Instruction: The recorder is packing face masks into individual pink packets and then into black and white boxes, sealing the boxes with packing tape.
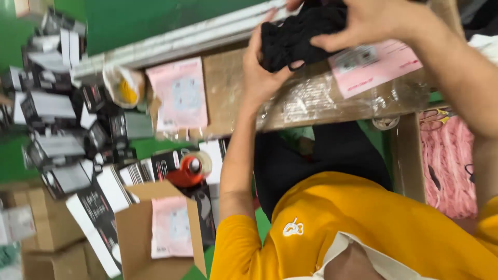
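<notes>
At the far left of your view a heap of black-and-white boxes (57, 129) spills across the green floor, and below it sit plain brown cartons (46, 233) with an open cardboard box (150, 228) beside them; a pink printed pouch (171, 228) stands inside that open box. Just above it lies a red tape dispenser (189, 168), and higher up a yellow tape roll in clear wrap (124, 85) rests at the left end of the wooden table (223, 88). A second pink pouch (179, 93) lies flat on the table next to that roll. Moving right, your left hand (262, 67) reaches up from the yellow sleeve, its fingers curled round the lower left side of the bundle of black fabric (301, 33), thumb pressed into the cloth. The bundle is held above the far edge of the table, over a sheet of crinkled clear plastic (321, 98) that covers the table top. Your right hand (373, 21) comes in from the upper right and grips the bundle's top and right side, fingers closed on the fabric. Under that hand a pink label sheet (378, 65) lies on the plastic. At the far right, below the table edge, hangs a pink patterned bag (448, 166).
</notes>
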